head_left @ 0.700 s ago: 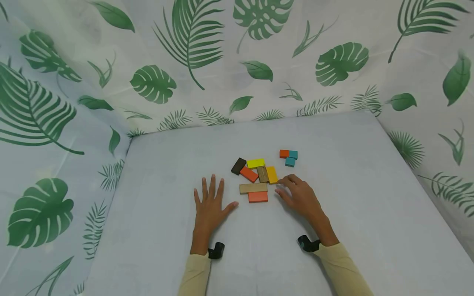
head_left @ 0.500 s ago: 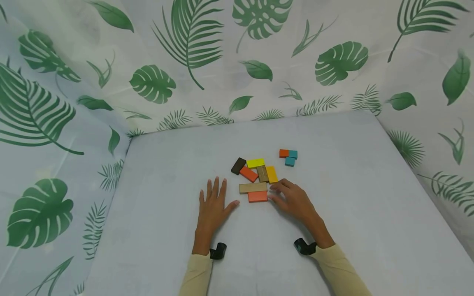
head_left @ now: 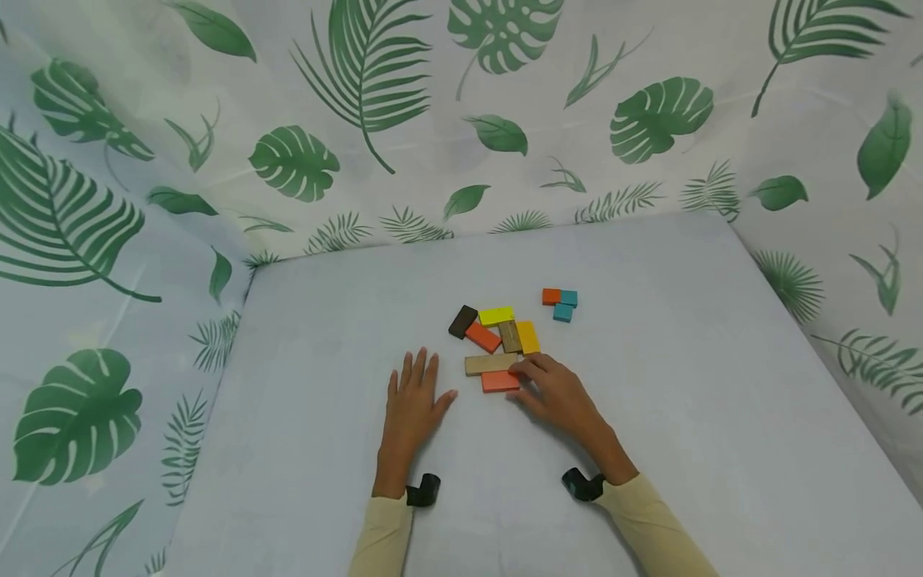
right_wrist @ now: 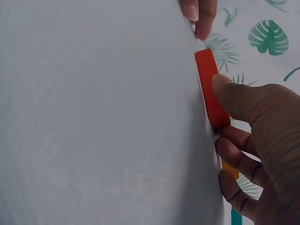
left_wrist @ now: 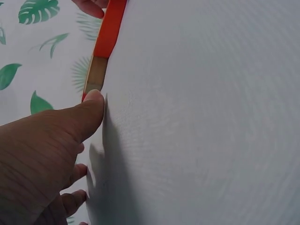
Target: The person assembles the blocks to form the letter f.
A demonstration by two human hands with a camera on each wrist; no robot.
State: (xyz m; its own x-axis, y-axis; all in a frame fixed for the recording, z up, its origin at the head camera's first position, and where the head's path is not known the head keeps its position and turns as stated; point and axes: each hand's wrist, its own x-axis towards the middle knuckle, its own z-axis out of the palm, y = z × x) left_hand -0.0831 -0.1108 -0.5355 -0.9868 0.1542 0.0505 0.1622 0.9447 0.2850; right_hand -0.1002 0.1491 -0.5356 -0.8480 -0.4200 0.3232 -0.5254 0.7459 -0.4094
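Observation:
My right hand [head_left: 558, 397] has its thumb and forefinger at the front and back edges of the right end of a coral-red block [head_left: 497, 381], pinching it. In the right wrist view the thumb overlaps that block [right_wrist: 212, 89], and the other fingers are curled behind it. Directly behind the coral-red block lies a long tan wooden block [head_left: 486, 365]. To the left, my left hand [head_left: 411, 409] rests palm down on the table with its fingers spread, holding nothing. Its thumb points towards the blocks and stands apart from them in the head view.
Farther back cluster a dark brown block [head_left: 463, 321], a red block [head_left: 483, 337], a yellow block [head_left: 496, 316], a brown wooden block [head_left: 509, 336] and an amber block [head_left: 528, 336]. An orange cube [head_left: 551, 296] and two teal cubes [head_left: 563, 312] sit behind, right, on the white table [head_left: 324, 320].
My right hand has moved left from beside the amber block to the coral-red block's right end. The left hand shifted slightly right, its fingers closer together. The blocks look unmoved.

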